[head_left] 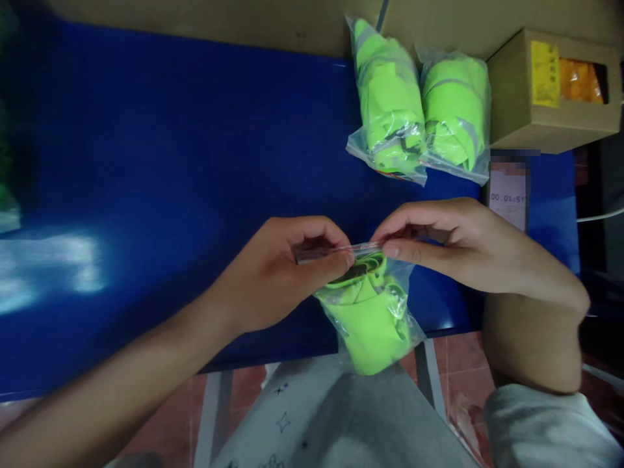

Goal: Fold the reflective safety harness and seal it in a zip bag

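Note:
A clear plastic zip bag hangs at the front edge of the blue table, with a rolled neon-green garment inside it. My left hand pinches the bag's top edge between thumb and fingers on the left. On the right, the thumb and forefinger of my right hand pinch the same edge, a short way apart from my left. The garment's rolled end shows just below the bag's mouth. I cannot tell whether the seal is fully closed.
Two bagged neon-green garments lie side by side at the back of the blue table. Right of them stands a cardboard box with a yellow label, with a phone showing a timer in front. Green material shows at the far left.

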Demonstrator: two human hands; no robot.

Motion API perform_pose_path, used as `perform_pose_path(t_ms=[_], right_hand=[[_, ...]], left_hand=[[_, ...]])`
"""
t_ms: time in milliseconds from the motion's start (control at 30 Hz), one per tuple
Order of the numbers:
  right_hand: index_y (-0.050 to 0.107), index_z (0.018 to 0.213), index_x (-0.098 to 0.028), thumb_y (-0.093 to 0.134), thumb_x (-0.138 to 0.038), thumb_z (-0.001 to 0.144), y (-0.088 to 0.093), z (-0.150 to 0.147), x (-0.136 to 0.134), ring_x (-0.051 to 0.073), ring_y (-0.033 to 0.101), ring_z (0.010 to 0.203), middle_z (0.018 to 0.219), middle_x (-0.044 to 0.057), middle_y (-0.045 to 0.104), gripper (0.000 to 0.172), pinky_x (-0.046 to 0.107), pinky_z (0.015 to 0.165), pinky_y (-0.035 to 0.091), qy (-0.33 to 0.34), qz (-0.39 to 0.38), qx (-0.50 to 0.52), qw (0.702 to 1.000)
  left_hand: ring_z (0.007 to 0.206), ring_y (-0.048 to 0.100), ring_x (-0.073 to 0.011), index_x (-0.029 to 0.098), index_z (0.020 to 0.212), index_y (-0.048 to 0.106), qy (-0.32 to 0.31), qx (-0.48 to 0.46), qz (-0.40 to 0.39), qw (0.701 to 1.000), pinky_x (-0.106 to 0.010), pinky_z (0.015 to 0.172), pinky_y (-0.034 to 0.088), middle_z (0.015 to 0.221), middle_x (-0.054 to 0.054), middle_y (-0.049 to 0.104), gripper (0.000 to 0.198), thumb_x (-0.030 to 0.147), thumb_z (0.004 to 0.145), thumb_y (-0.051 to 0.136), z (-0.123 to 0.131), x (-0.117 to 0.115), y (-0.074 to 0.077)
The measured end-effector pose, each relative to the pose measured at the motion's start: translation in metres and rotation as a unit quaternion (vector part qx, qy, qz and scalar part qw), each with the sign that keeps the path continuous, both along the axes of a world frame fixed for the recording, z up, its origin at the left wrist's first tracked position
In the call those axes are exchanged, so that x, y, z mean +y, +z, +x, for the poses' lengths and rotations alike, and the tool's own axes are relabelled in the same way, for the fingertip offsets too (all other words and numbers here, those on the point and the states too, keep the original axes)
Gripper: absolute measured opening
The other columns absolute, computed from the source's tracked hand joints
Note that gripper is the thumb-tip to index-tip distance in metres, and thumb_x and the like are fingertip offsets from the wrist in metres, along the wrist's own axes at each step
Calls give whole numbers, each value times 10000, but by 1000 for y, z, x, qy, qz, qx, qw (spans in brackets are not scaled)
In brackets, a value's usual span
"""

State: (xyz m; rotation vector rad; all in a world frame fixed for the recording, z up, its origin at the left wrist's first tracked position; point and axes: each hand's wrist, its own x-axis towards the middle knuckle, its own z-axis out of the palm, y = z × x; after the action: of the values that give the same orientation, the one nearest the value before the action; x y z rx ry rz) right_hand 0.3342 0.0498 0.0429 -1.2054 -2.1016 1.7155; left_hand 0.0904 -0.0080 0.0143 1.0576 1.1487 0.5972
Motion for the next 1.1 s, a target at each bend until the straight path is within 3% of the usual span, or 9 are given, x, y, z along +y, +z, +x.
perform_pose_path(t_ms=[200,800,1100], right_hand=[[771,926,-216,750,-468,960,1,2,2,149,663,723,790,-2,744,255,266,632,480,12,-18,-38,999],[723,962,-194,639,-305,1053,4,-4,-6,116,653,698,823,2,742,167,241,625,431,104,127,-27,986],[718,978,-196,648,-246,1044,0,-13,-16,106,689,754,867,-5,756,108,224,696,451,101,162,-22,981]], left_hand=[[750,698,-112,222,867,772,-20,1,9,1000,-173,652,504,801,30,763,101,308,918,752,0,0,-2],[680,624,-76,206,844,752,-55,10,18,998,-137,583,450,743,52,704,124,264,939,698,1,-3,3],[612,556,-86,208,809,745,-82,43,24,995,-168,519,407,672,56,652,95,242,879,691,2,0,4]])
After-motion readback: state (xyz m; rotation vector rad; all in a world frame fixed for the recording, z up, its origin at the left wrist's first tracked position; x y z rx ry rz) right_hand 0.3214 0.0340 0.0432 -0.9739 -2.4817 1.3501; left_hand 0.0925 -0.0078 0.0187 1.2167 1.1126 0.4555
